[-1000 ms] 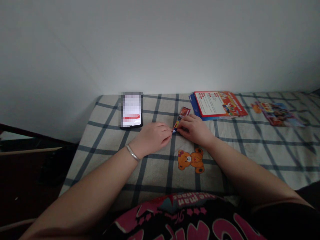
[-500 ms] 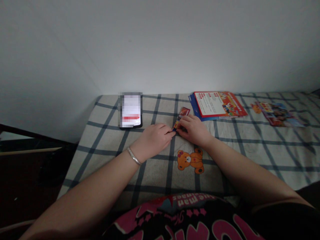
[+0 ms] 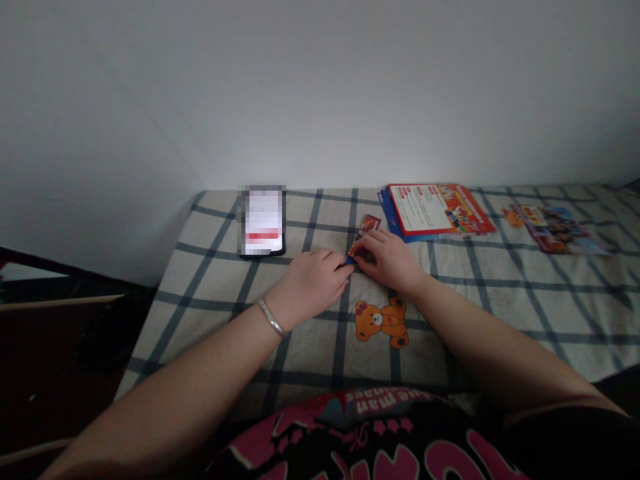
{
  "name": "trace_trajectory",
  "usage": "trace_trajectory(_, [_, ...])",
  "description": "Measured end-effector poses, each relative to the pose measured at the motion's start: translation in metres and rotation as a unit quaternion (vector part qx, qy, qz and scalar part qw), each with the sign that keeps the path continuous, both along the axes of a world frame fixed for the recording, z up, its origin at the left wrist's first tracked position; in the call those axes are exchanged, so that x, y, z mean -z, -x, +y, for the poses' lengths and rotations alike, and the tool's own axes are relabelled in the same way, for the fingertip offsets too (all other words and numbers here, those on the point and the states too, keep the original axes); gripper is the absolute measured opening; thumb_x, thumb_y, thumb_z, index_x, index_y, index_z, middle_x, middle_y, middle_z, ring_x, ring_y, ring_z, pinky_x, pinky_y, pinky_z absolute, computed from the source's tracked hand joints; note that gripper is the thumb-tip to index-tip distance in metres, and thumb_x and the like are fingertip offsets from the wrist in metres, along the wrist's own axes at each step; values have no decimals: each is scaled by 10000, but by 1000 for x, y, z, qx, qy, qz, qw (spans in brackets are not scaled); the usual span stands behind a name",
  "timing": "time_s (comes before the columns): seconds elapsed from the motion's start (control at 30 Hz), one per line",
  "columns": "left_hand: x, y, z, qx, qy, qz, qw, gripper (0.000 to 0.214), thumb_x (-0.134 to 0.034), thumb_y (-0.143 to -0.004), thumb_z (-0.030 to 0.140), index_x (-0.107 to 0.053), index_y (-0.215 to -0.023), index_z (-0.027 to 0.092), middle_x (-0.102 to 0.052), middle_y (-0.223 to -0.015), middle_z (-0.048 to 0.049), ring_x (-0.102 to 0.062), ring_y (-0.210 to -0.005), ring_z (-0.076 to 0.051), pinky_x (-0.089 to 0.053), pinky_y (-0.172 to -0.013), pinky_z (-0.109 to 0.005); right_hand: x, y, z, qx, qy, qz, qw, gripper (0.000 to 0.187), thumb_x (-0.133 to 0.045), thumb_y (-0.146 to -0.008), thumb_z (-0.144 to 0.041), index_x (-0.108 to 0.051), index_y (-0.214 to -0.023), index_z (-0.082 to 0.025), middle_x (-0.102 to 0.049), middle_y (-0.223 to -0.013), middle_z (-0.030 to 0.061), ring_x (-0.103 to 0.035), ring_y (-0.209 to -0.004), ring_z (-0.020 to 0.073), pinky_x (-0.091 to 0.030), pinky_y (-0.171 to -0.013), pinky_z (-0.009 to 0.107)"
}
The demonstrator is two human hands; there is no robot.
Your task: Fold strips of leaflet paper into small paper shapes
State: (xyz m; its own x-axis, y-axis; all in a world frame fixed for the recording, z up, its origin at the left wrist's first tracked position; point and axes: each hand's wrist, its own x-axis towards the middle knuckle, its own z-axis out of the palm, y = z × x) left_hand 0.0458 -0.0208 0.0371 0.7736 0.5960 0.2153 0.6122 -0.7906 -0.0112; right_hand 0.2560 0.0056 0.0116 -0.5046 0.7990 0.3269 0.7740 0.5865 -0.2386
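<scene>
Checked cloth [image 3: 220, 280], pale with dark bands, spread to the foot of a plain wall [image 3: 320, 93]. Phone [image 3: 263, 213], one, laid face up near the wall; screen lit, its content blurred. Left hand [image 3: 313, 283], one, worn with a silver bracelet [image 3: 273, 317] at the wrist; fingers bent and drawn together, their tips set at the blue near end of the strip; the thumb is hidden, so whether anything is pinched cannot be told. Printed strip [image 3: 369, 225], one, narrow, slanted on the cloth between the hands, its far end left uncovered. Bear print [image 3: 380, 321], orange, borne on the cloth below the hands. Right hand [image 3: 390, 260], one, curled over the strip's middle, thumb and fingertips brought to it; whether it is gripped or merely pressed down cannot be made out. By judgement, the strip is being steadied by the right hand while its near end is worked by the left; for the next move, even fingertip pressure along the edge would be called for, the far end held from swinging. Stack of printed cards [image 3: 440, 208], fanned, laid beyond the right hand. Picture sheet [image 3: 563, 229], one, laid flat at far right, apart from the stack.
</scene>
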Motion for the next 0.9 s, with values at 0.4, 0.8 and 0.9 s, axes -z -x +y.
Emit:
trace_trajectory(0.4, [-4,-2,-2,-7,-12,11,1000,207,-555,-874,165,-683,-1036,165,-664,-934,-68,-597,-897,-231,-477,-713,-358,-1,-1,-2,-17,5,42,999,215,-578,-818,-213,-649,-1020,-193,-632,-1106,112,-556,-1120,264,-454,-977,434])
trace_trajectory(0.8, [-4,-2,0,-11,31,3,999,231,-542,-884,178,-683,-1066,160,-659,-984,-66,-576,-958,-238,-492,-762,-370,4,3,0,49,67,-25,996,615,-585,-789,-313,-438,-1371,-177,-270,-1573,146,-170,-1476,319,-151,-1192,540])
trace_trajectory(0.9, [-4,-2,0,-17,40,5,999,225,-551,-876,177,-691,-1052,167,-662,-983,-63,-577,-959,-240,-492,-761,-374,3,4,0,63,87,-18,994,586,-580,-778,-289,-455,-1337,-170,-277,-1573,150,-156,-1482,314,-128,-1194,543])
